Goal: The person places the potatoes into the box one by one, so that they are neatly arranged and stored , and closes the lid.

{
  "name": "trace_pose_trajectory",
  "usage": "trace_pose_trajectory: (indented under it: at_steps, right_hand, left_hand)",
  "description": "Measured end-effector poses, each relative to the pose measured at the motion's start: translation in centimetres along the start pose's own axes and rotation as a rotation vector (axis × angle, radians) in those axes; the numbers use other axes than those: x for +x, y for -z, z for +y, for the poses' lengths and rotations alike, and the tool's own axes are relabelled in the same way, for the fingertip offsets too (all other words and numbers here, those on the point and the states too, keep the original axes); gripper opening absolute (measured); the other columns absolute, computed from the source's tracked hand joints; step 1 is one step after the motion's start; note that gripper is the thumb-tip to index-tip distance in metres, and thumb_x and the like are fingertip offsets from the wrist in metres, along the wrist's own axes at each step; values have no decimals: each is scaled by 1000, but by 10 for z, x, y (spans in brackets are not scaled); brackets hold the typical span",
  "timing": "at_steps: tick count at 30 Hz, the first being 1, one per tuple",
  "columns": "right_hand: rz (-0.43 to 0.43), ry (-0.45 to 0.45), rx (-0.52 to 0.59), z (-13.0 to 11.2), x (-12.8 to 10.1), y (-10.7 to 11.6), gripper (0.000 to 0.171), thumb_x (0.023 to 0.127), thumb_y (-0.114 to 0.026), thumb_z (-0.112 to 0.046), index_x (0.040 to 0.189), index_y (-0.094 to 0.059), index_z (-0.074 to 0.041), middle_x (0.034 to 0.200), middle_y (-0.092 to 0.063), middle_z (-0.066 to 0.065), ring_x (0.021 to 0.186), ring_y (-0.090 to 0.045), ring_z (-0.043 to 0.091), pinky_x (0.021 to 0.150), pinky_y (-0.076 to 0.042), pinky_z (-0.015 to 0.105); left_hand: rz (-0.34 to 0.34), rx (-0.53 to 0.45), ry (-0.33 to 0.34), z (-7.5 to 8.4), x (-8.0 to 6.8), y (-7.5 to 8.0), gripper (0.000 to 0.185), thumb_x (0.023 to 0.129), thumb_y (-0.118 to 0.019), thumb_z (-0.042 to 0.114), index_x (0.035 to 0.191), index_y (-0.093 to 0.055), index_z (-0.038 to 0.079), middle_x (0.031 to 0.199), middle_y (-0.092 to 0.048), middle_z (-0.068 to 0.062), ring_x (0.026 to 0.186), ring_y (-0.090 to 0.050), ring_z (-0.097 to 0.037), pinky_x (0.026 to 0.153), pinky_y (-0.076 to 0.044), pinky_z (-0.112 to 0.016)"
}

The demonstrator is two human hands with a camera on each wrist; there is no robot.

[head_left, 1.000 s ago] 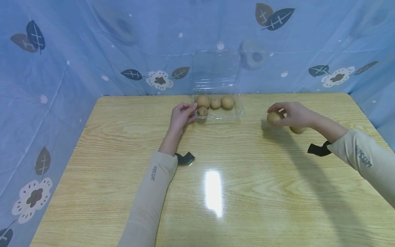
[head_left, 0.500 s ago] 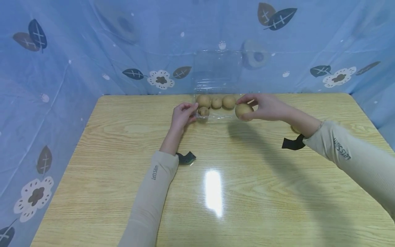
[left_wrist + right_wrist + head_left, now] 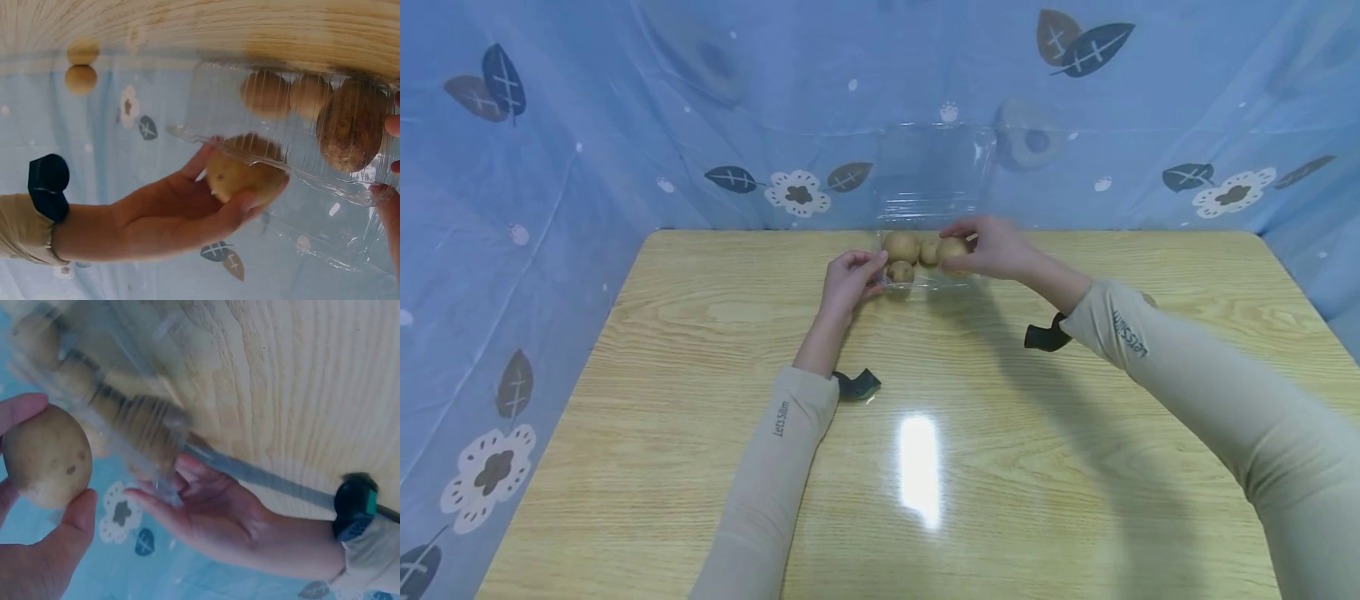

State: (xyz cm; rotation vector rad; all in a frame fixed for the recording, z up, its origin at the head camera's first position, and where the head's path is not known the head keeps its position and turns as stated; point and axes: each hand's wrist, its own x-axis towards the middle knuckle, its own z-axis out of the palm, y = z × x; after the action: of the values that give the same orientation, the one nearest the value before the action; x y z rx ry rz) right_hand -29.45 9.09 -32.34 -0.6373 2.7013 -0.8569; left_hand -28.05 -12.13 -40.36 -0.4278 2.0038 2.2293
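We saw the right hand (image 3: 992,247) at the far middle of the wooden table (image 3: 700,400), its fingers (image 3: 78,528) curled round a brown potato (image 3: 952,249) and holding it over the clear plastic box (image 3: 934,279), just beside the others already lying there. From the right wrist view the potato sat between thumb and fingertips, clear of the box wall. The left hand (image 3: 847,282) rested at the box's left edge, its fingers (image 3: 247,203) pinching the thin plastic rim (image 3: 187,132). Inside we counted a larger potato (image 3: 901,246) at the back left, a smaller potato (image 3: 900,272) in front of it and another one (image 3: 928,251) partly hidden behind the held one. The box's open lid (image 3: 934,167) stood upright against the blue patterned cloth (image 3: 625,125).
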Motion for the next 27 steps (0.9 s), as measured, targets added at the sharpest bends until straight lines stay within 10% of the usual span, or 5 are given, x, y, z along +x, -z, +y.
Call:
trace_pose_trajectory:
  at_steps: [9,18,27]
  right_hand:
    - [-9,-23,-83,1,20,-23,49,77,-69,-24,118,-56,0,115,-59,19,88,-54,29,78,-48,39]
    - [9,-44,-148,-1,24,-32,54,75,-71,-27,119,-54,-1,122,-55,17,114,-49,33,99,-41,45]
    - [14,-93,-98,-3,25,-37,53,72,-75,-25,116,-56,-2,111,-58,18,102,-52,30,89,-46,43]
  left_hand:
    - [2,-11,1,-1,1,-1,26,82,-69,24,97,-58,5,92,-56,-1,77,-57,-10,71,-58,-26]
    - [-4,2,-6,1,1,-2,30,81,-69,25,100,-59,4,94,-56,-2,78,-57,-10,73,-58,-27]
    - [5,2,5,0,0,-1,28,81,-69,25,98,-59,5,93,-56,-2,80,-57,-11,72,-58,-26]
